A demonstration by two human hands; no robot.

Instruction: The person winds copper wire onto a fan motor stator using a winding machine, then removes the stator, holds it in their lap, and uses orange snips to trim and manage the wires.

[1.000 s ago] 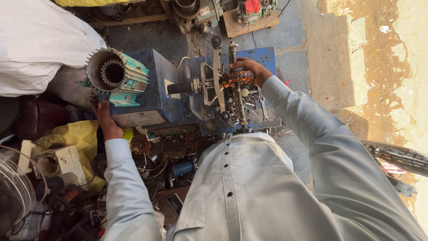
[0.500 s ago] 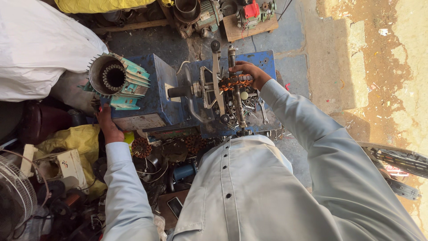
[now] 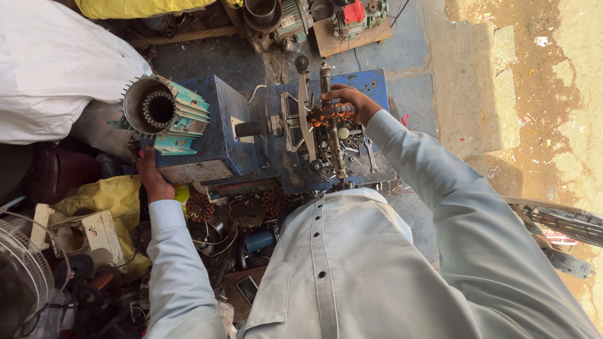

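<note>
While the view has slid a little so the blue winding machine sits lower than a second ago, both hands keep the same spots, so the work on the coil looks unchanged. Right hand stays curled shut over the orange-brown copper coil on the machine's spindle, near the far right corner of the blue base plate; loose bolts lie just below it. Left hand presses flat, fingers together, on the near left edge of the blue box, beside the teal motor stator sitting on the box's left end.
</note>
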